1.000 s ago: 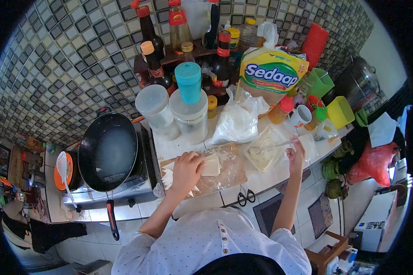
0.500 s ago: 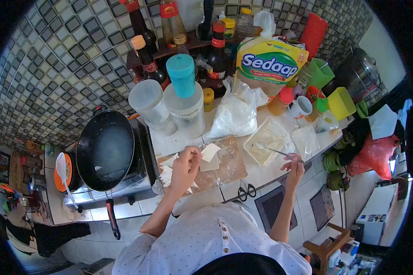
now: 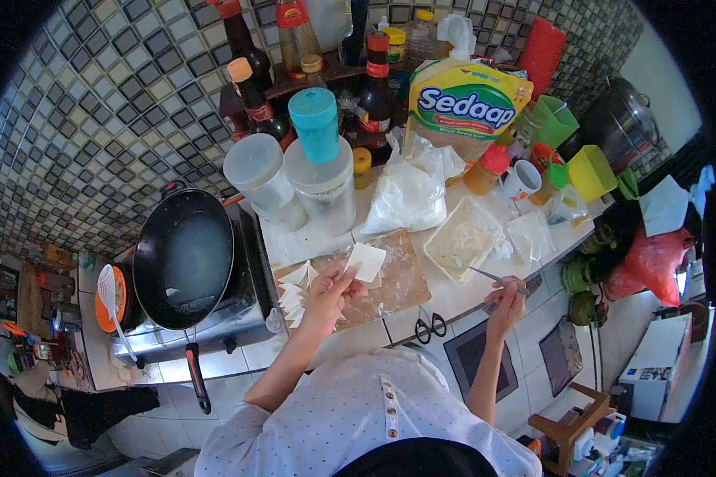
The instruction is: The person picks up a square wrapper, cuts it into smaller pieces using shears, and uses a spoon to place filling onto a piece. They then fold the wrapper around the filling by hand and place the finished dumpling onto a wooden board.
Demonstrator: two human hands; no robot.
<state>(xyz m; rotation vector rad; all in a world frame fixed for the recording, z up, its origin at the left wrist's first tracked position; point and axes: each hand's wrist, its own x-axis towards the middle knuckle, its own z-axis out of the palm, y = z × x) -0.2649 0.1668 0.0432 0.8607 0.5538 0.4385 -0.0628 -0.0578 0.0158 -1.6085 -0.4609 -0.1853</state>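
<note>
My left hand [image 3: 330,296] is closed, pinching a pale square dough wrapper [image 3: 367,261] between thumb and fingers above the wooden cutting board [image 3: 402,298]. Beside it on the board lie several overlapping wrappers [image 3: 293,298]. My right hand [image 3: 504,308] grips a metal spoon [image 3: 489,276] by its handle. The spoon's tip reaches down into a rectangular white tub [image 3: 435,248] that holds a pale, paste-like filling. A white plastic bag of powder [image 3: 408,195] stands behind the board and tub.
To the left, a black frying pan [image 3: 184,262] with liquid sits on the stove, its handle jutting forward. A slotted ladle [image 3: 107,290] rests beside it. Scissors [image 3: 430,327] lie at the counter's front edge. Plastic jars [image 3: 318,187], bottles and an oil pouch [image 3: 465,107] line the back.
My left hand has shifted slightly right and turned, so the wrapper shows flatter. My right hand has moved slightly down, and the spoon's tip has drawn toward the tub's near right side.
</note>
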